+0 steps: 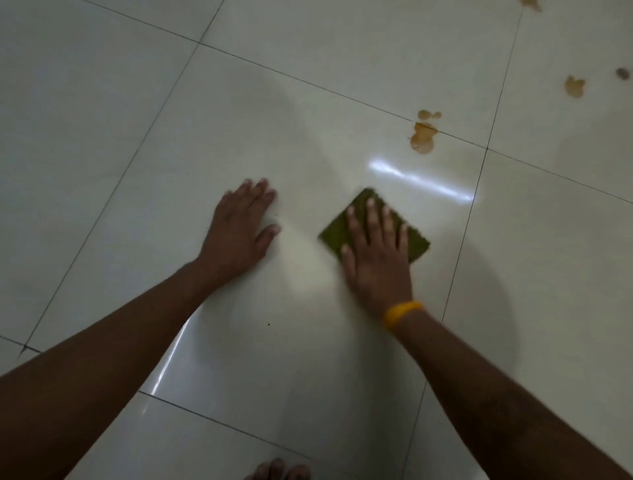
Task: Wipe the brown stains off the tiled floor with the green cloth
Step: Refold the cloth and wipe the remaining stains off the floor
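The green cloth (334,231) lies flat on the glossy white tiled floor (137,137), near the middle of the view. My right hand (376,253) presses down on it with fingers spread; a yellow band circles that wrist. My left hand (239,229) rests flat on the bare tile to the left, fingers apart, holding nothing. A large brown stain (423,137) straddles a grout line up and to the right of the cloth, apart from it. Two smaller brown stains, one (574,86) and another (622,73), lie farther right. One more stain (531,4) touches the top edge.
Dark grout lines cross the floor diagonally. A bright light reflection (421,178) gleams just beyond the cloth. Toes of a bare foot (277,471) show at the bottom edge. A tiny dark speck (268,323) sits between my forearms.
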